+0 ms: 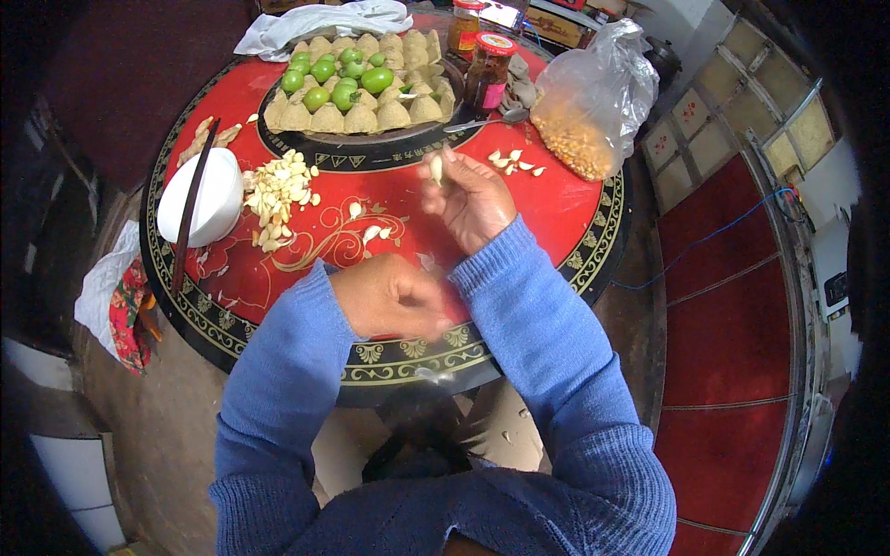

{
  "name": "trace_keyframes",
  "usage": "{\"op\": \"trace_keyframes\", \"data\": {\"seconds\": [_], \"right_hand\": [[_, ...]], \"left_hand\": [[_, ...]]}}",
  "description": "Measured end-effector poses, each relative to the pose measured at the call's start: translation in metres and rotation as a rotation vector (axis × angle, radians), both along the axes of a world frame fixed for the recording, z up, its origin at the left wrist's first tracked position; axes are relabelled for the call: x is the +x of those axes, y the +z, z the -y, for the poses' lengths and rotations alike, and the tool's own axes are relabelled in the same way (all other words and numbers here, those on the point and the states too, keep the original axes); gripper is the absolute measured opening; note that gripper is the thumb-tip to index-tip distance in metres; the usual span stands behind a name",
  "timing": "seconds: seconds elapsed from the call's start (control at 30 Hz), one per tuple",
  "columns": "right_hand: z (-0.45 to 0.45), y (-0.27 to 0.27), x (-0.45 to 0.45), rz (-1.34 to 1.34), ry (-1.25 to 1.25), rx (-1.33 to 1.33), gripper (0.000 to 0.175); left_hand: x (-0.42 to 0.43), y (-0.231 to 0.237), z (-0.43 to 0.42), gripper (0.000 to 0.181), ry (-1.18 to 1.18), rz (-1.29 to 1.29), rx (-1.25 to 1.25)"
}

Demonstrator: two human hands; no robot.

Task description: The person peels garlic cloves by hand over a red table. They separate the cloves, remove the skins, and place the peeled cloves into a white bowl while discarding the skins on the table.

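A pale garlic clove [436, 169] is pinched between the thumb and fingers of my right hand [469, 198], raised over the red round table [556, 222]. Closer to me, my left hand [393, 297] hovers by the table's near edge, its back turned up. Its fingertips are blurred, so whether they hold anything is unclear. A blurred whitish scrap [434, 376], like garlic skin, shows below that hand at the black rim. To the left lies a heap of pale garlic cloves [278, 194]. A few loose cloves [372, 234] sit between heap and hands, and several more cloves [513, 163] lie right.
Chopsticks [195, 201] rest across a tilted white bowl [208, 201], near ginger [226, 136]. An egg tray [348, 119] carries green tomatoes [377, 80]. Sauce jars [487, 73], a spoon [487, 124] and a plastic bag of corn kernels [584, 146] stand or lie at the back right.
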State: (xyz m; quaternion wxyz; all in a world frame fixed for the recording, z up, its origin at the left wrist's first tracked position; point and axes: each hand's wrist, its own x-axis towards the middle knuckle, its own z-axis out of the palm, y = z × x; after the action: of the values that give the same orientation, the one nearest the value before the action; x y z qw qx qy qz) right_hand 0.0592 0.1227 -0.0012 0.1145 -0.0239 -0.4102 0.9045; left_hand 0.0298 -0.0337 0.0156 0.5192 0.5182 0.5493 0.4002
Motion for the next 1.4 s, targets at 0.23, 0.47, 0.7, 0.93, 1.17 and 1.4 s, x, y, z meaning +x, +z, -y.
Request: {"op": "trace_keyframes", "data": {"seconds": [0.23, 0.47, 0.7, 0.93, 1.17, 1.4], "right_hand": [[0.007, 0.001, 0.0, 0.021, -0.054, 0.0, 0.015], [0.015, -0.005, -0.001, -0.09, 0.099, 0.036, 0.019], [0.017, -0.01, -0.004, -0.079, 0.127, -0.015, 0.019], [0.018, -0.008, -0.004, -0.05, 0.135, -0.065, 0.017], [0.02, -0.009, -0.006, -0.032, 0.114, -0.119, 0.017], [0.022, -0.005, -0.003, 0.07, 0.053, -0.159, 0.017]], "left_hand": [[-0.008, -0.009, -0.013, 0.011, 0.876, -0.087, 0.434], [-0.014, -0.022, -0.021, 0.016, 1.003, -0.27, 0.469], [-0.015, -0.026, -0.02, 0.009, 1.018, -0.402, 0.468], [-0.016, -0.028, -0.021, 0.009, 1.036, -0.401, 0.479], [-0.018, -0.024, -0.021, 0.007, 1.068, -0.426, 0.402], [-0.025, -0.024, -0.024, 0.007, 1.156, -0.301, 0.432]]}}
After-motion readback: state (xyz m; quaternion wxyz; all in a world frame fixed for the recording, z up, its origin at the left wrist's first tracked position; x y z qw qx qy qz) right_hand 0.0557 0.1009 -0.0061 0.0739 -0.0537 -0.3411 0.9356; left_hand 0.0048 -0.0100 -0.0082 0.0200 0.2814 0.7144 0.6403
